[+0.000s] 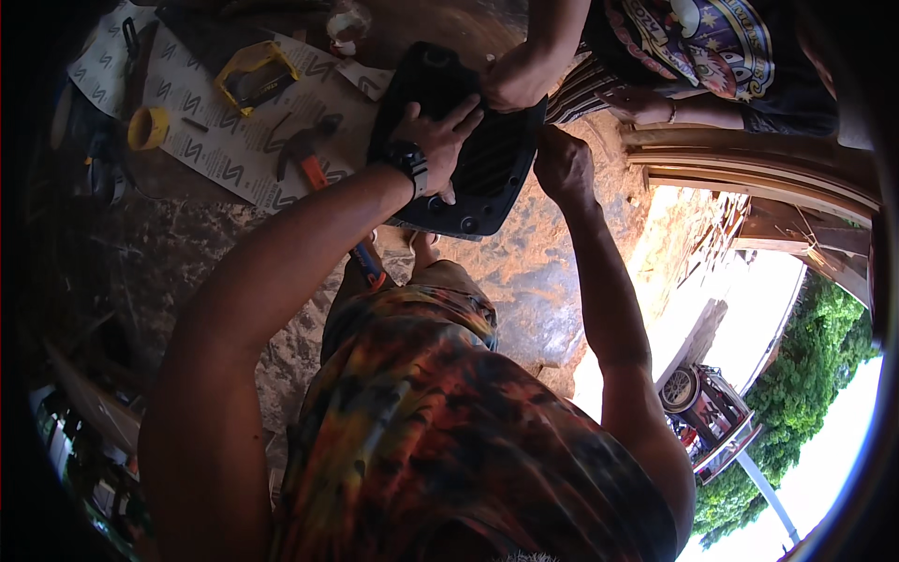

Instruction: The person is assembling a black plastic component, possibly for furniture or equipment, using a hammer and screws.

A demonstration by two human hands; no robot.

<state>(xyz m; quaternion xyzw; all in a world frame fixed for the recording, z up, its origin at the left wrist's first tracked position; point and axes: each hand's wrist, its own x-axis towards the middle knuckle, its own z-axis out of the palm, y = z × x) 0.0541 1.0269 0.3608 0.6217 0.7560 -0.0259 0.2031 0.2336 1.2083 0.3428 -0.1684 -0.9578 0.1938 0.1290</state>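
Note:
A black plastic panel (494,173) with rounded corners, ribs and round corner recesses lies in front of me. My left hand (438,140), with a wristwatch, rests flat on its left part, fingers spread. At its right edge, my right hand (566,169) is closed in a fist; I cannot make out what, if anything, is in it. Another person's hand (515,84) is closed on the panel's far right part. Under my left forearm runs a hammer (312,171) with an orange and dark blue handle, its head on a printed sheet (225,155).
On the sheet are a yellow and black frame-shaped tool (257,77) and a yellow tape roll (148,128). The other person in a dark printed shirt (698,42) is at the far right. Wooden beams (749,173) edge an opening; outside stand a wheeled vehicle (702,407) and trees.

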